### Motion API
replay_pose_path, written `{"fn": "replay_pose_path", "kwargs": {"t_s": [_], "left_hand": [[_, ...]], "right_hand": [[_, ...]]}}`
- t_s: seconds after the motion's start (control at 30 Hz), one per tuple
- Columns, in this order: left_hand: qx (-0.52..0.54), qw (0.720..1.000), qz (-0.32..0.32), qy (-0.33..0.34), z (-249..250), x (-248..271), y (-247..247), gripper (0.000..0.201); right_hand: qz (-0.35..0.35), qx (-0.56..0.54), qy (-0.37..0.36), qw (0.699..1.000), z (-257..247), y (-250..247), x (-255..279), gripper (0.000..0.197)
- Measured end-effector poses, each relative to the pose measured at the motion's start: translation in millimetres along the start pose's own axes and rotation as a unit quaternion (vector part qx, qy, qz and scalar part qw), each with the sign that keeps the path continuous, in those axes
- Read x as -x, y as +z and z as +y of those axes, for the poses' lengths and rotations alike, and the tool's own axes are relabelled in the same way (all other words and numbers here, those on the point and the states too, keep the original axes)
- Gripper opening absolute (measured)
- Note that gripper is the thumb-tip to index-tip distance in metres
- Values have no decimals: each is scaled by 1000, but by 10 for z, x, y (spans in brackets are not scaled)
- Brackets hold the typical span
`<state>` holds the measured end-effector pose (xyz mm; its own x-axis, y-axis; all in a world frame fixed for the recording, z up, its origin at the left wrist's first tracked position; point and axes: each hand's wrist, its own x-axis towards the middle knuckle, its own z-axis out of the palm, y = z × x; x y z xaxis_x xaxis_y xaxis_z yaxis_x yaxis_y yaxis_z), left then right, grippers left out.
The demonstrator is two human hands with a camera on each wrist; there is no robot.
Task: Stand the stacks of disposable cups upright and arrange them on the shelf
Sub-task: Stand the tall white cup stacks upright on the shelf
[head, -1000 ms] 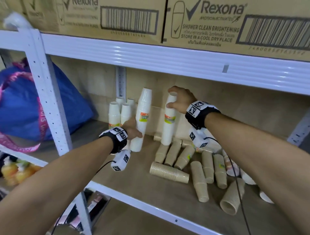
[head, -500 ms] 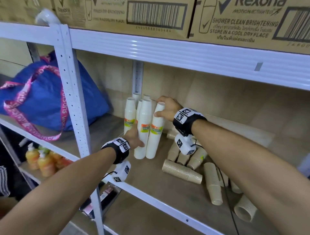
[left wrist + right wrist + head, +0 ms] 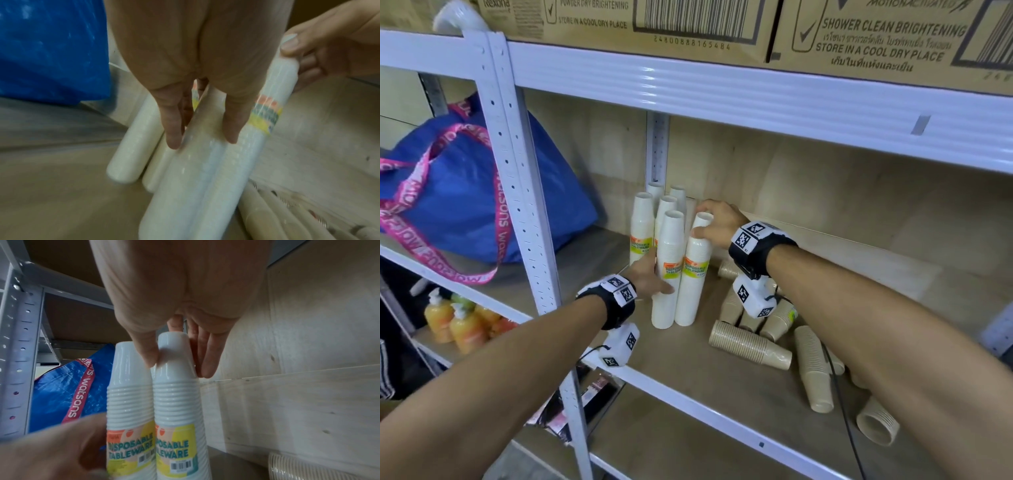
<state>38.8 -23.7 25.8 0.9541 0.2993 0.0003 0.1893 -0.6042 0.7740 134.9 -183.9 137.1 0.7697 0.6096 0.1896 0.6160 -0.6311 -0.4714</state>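
Several wrapped white cup stacks [image 3: 643,222] stand upright at the back left of the wooden shelf [image 3: 688,373]. Two more stand in front, side by side. My left hand [image 3: 661,275] grips the front-left white stack [image 3: 669,260] at mid-height, thumb across its front; in the left wrist view this hand [image 3: 202,141] straddles that stack [image 3: 205,170]. My right hand [image 3: 703,222] pinches the top of the front-right white stack [image 3: 693,274], and the right wrist view shows the hand [image 3: 176,368] on that stack [image 3: 174,402]. Several brown cup stacks [image 3: 750,344] lie on their sides to the right.
A blue bag [image 3: 465,192] fills the bay left of the white upright post [image 3: 517,192]. The upper shelf beam [image 3: 756,99] carries cardboard cartons [image 3: 688,20] close overhead. Orange bottles [image 3: 452,322] stand on a lower shelf at left. One brown stack [image 3: 876,425] lies near the front edge.
My right hand has carried its white stack left and down until it stands against the stack in my left hand. Both stacks have gone from tilted to upright beside the group.
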Motion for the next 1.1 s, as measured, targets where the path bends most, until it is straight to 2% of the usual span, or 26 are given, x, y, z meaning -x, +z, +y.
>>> {"fn": "replay_pose_path", "kwargs": {"t_s": [0.3,0.4,0.7,0.87,1.1], "left_hand": [[5,999,7,35,846,-60,-754,49],[-17,999,17,32,1018,-62,-815,46],[-35,999,6,27,1085,-131,-832,36],[-44,999,2,23,1107,-131,-839,47],[-74,997,-17,23,1165,-121,-871,36]], "right_hand": [[18,23,13,999,-103,-32,-78,34],[16,32,15,999,-132,-34,-90,38],[-19,20,-2,1000,-153,-94,-67,33],[-11,5,2,1000,-164,-103,-73,42],[-25,-6,-2,1000,-187,-105,-99,36]]}}
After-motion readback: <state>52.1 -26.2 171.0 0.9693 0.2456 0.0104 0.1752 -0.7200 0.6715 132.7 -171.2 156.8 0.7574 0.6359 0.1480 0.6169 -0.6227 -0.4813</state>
